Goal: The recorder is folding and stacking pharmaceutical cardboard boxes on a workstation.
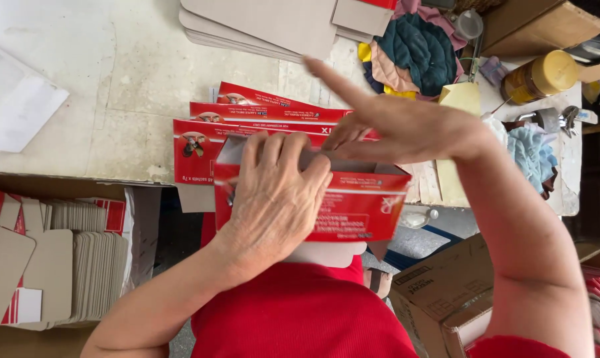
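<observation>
While the red carton (353,202) stands half-erected at the near edge of the table (114,86), we clasp it against our red shirt (300,311): our left hand (273,199) wraps its near wall, fingers curled over the open rim, which seems meant to keep it square. Our right hand (399,122) has its grip loosely spread, forefinger pointing far-left, the other fingertips tucking at the far flap. Just beyond lie flat red cartons (247,116) fanned out, perhaps for easy picking. The left hand hides much of the carton's front.
</observation>
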